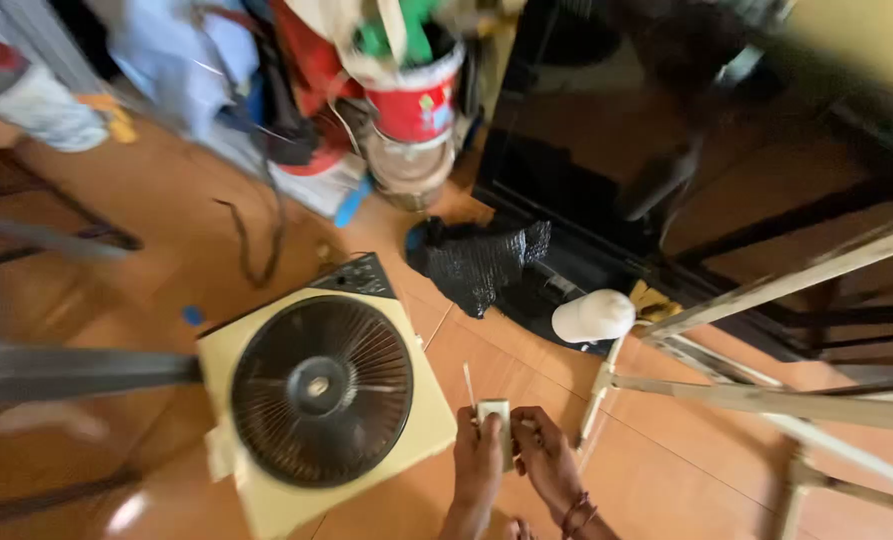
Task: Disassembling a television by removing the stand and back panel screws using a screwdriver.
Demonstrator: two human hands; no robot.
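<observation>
Box fan (pixel 321 395) beside hands, probably touching.

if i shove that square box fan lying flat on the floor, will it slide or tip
The box fan lies flat, grille up, on smooth glossy floor tiles, so it would probably slide, not tip or roll. Its cream casing looks like plastic, likely light for its size. The thin grille may flex if pressed.
</observation>
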